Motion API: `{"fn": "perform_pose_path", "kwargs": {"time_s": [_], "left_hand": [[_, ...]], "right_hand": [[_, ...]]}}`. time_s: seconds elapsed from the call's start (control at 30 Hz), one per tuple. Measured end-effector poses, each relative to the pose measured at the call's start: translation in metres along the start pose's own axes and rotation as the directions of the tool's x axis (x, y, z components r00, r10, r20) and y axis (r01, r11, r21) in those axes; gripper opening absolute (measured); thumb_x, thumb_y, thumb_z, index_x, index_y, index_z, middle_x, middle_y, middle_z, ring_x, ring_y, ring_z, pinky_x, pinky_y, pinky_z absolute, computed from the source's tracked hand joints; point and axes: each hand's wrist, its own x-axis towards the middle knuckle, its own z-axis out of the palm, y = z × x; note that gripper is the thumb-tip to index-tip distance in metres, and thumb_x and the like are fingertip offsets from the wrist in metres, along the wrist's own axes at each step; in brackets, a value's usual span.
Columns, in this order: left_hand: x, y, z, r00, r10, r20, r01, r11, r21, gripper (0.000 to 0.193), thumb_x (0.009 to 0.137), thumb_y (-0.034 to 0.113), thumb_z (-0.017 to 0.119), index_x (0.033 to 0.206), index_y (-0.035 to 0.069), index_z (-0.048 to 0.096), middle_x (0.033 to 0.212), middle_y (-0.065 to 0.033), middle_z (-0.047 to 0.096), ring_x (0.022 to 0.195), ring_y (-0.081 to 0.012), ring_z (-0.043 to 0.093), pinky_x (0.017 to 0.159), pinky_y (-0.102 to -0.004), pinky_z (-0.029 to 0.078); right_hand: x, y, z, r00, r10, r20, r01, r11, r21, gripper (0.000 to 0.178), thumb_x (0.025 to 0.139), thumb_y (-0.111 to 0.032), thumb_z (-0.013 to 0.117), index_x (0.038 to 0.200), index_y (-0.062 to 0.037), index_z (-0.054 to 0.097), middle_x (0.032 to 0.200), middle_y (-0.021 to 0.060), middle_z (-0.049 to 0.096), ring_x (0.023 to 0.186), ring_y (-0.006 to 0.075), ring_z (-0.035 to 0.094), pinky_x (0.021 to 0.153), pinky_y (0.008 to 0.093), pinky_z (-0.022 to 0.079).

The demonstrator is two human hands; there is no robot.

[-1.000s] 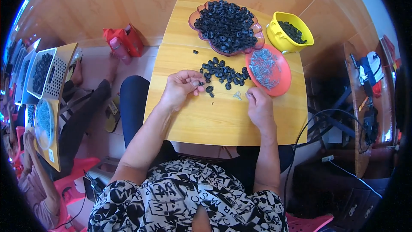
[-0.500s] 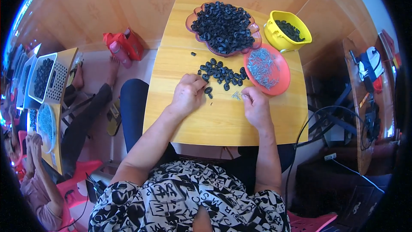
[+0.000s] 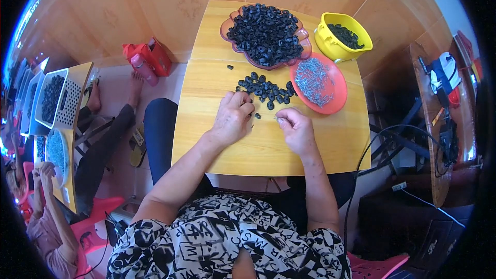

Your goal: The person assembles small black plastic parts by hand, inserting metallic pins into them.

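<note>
My left hand is over the middle of the table, its fingers curled round a black plastic part that they mostly hide. One small black piece lies on the wood beside its fingertips. My right hand faces it from the right, thumb and forefinger pinched on a tiny silver screw. Beyond both hands is a loose cluster of black plastic parts, some round. A coral-red plate of small silver screws sits at the right. Whether other screws are in my right hand is hidden.
A clear reddish scalloped dish heaped with black parts stands at the table's far side. Right of it is a yellow tub holding more. A black cable hangs by the right edge. Another person's hands work at a left-hand table.
My right hand has moved left, away from the plate, toward my left hand. The few screws on the wood beside it no longer show. The round black part near my left fingertips has left the table.
</note>
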Motion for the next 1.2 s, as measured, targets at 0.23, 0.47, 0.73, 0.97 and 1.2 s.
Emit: {"fn": "perform_pose_path", "kwargs": {"time_s": [0.23,0.47,0.73,0.97,1.2], "left_hand": [[-0.010,0.015,-0.016,0.957,-0.251,0.148,0.286,0.713,-0.640,0.021,0.073,-0.006,0.061,0.092,0.002,0.060,0.087,-0.0062,0.057,0.081,-0.0164,0.054,0.071,-0.0275,0.044],[-0.031,0.040,-0.024,0.808,-0.452,0.379,0.501,0.186,-0.845,0.020,0.080,-0.008,0.058,0.099,0.000,0.057,0.078,0.0004,0.057,0.070,-0.0055,0.052,0.063,-0.0193,0.044],[-0.037,0.039,-0.021,0.841,-0.417,0.345,0.519,0.439,-0.733,0.011,0.080,-0.006,0.059,0.091,-0.002,0.059,0.077,-0.0023,0.057,0.071,-0.0085,0.053,0.063,-0.0220,0.044],[-0.035,0.036,-0.022,0.941,-0.252,0.227,0.339,0.714,-0.612,0.013,0.076,-0.005,0.061,0.089,-0.001,0.060,0.077,-0.0115,0.058,0.069,-0.0199,0.057,0.062,-0.0275,0.045],[-0.039,0.030,-0.020,0.921,-0.272,0.279,0.390,0.614,-0.686,0.014,0.078,-0.004,0.061,0.092,-0.001,0.060,0.076,-0.0084,0.058,0.067,-0.0160,0.057,0.059,-0.0272,0.045]], "right_hand": [[-0.005,-0.030,0.000,0.980,0.153,0.125,-0.188,0.914,0.359,0.009,0.079,0.005,0.058,0.088,0.0023,0.059,0.078,0.0028,0.059,0.070,0.0068,0.054,0.061,0.0229,0.046],[-0.014,-0.051,0.005,0.981,0.031,0.191,-0.105,0.915,0.390,0.010,0.081,0.006,0.056,0.090,0.0017,0.057,0.076,0.0005,0.055,0.066,0.0057,0.052,0.059,0.0188,0.042],[-0.011,-0.056,0.011,0.983,-0.095,0.156,0.084,0.994,0.077,0.006,0.077,0.005,0.061,0.081,0.0023,0.058,0.071,0.0026,0.055,0.057,0.0060,0.045,0.050,0.0213,0.037],[-0.011,-0.053,0.011,0.975,-0.061,0.213,0.056,0.998,0.032,0.006,0.074,0.005,0.062,0.078,0.0022,0.059,0.069,0.0031,0.055,0.056,0.0064,0.046,0.049,0.0216,0.037],[-0.009,-0.031,0.011,0.914,0.188,0.360,-0.259,0.952,0.162,0.008,0.078,0.001,0.063,0.084,0.0022,0.057,0.071,0.0009,0.056,0.060,0.0041,0.050,0.053,0.0202,0.042]]}}
